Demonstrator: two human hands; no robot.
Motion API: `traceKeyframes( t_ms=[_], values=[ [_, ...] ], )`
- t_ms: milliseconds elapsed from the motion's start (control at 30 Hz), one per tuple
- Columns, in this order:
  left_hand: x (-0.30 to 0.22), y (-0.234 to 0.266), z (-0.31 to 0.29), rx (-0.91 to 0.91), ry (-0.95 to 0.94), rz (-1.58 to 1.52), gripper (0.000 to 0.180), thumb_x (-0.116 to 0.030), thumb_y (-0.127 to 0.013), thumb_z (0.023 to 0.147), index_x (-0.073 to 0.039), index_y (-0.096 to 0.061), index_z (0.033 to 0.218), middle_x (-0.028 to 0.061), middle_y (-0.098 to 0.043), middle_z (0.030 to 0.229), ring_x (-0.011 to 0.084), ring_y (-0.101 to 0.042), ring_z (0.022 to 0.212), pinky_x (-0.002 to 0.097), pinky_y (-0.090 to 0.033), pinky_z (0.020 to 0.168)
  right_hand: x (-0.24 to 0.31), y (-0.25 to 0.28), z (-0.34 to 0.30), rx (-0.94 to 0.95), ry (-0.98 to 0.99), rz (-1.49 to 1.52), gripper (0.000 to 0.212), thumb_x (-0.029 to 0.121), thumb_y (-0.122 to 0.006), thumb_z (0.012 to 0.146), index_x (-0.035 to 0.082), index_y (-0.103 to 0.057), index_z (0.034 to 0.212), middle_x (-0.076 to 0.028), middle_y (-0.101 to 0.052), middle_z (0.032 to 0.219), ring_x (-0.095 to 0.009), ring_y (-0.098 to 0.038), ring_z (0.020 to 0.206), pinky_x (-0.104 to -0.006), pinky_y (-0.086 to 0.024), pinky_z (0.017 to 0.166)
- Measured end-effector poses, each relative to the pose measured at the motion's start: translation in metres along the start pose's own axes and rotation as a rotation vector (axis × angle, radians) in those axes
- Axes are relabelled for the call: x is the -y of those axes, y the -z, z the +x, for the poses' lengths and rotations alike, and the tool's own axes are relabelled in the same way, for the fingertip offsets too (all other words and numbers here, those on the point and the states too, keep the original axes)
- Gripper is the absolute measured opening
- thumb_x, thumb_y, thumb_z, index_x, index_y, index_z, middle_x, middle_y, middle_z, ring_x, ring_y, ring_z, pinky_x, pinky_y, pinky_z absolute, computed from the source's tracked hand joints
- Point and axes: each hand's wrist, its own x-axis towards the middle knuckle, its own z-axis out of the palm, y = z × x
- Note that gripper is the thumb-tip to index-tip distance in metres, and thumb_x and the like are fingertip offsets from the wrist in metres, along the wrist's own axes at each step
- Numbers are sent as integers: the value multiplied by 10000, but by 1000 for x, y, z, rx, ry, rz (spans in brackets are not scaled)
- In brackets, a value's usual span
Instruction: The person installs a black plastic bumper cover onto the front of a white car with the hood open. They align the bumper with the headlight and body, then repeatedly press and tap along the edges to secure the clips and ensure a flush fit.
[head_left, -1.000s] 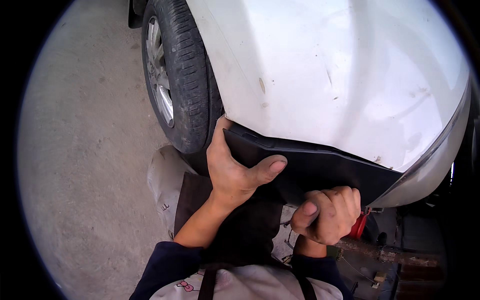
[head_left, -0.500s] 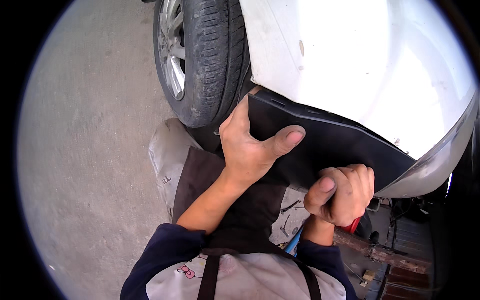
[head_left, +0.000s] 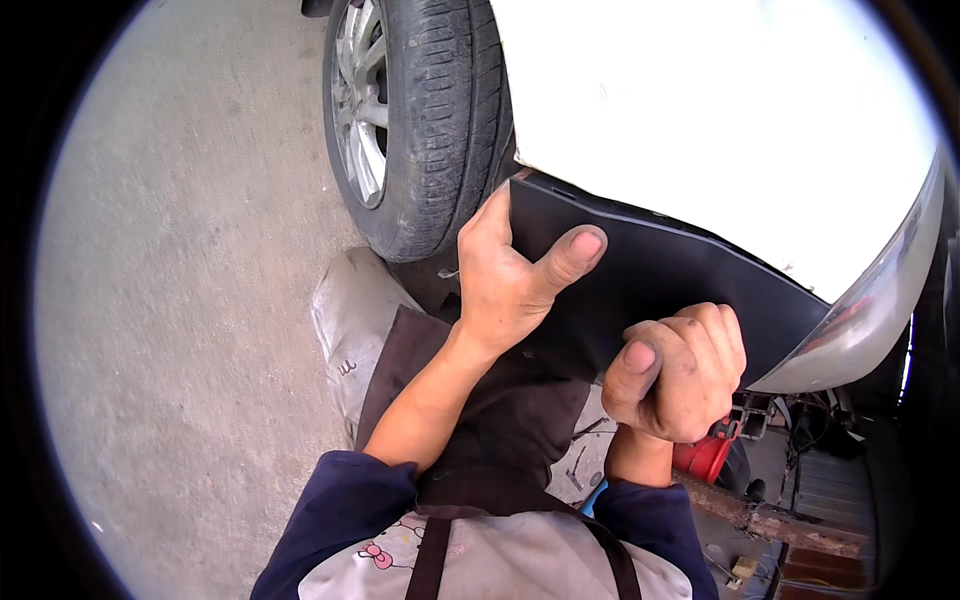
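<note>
A black plastic trim panel (head_left: 640, 275) lies along the lower edge of a white car body panel (head_left: 690, 140). At its left end, my left hand (head_left: 515, 285) grips the trim, with the thumb across its face and the fingers behind the edge, mostly hidden. My right hand (head_left: 680, 375) is closed in a fist over the trim's lower right part, its knuckles toward the trim. Nothing shows inside that fist. Whether it touches the trim I cannot tell. A narrow dark seam with a slot runs between trim and body.
A car wheel with a worn tire (head_left: 430, 130) stands left of the trim. A clear lamp cover (head_left: 870, 310) curves round at the right. Below it are a red round part (head_left: 703, 458), a rusty beam (head_left: 800, 525) and loose cables. Concrete floor (head_left: 200, 280) spreads on the left.
The trim's upper edge sits closer to the white body, and the seam with its slots shows less. My right fist is slightly higher. The whole view has shifted a little.
</note>
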Motion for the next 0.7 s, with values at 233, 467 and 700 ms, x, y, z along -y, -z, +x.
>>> traceKeyframes(
  t_ms=[233,467,700],
  values=[
    [-5,2,-2,-12,-29,200,646,-637,-655,858,1,-570,920,-1,-574,739,94,-527,696,246,-450,638,55,-3,47,14,182,437,206,150,-635,854,40,-579,689,3,-465,546,-151,-442,441,-263,-305,433],
    [21,13,-1,-73,1,178,494,-506,-550,952,-24,-548,841,-7,-554,723,98,-499,664,268,-445,629,29,-60,44,-168,27,508,148,63,-673,687,37,-541,624,-41,-468,574,-193,-473,469,-293,-389,450],
    [20,29,-20,-87,74,-137,387,-383,-461,1019,-46,-535,844,-13,-548,770,92,-494,687,270,-449,658,27,-78,53,-266,99,598,248,102,-698,662,99,-479,546,-6,-436,523,-180,-464,415,-324,-376,392]
  ],
)
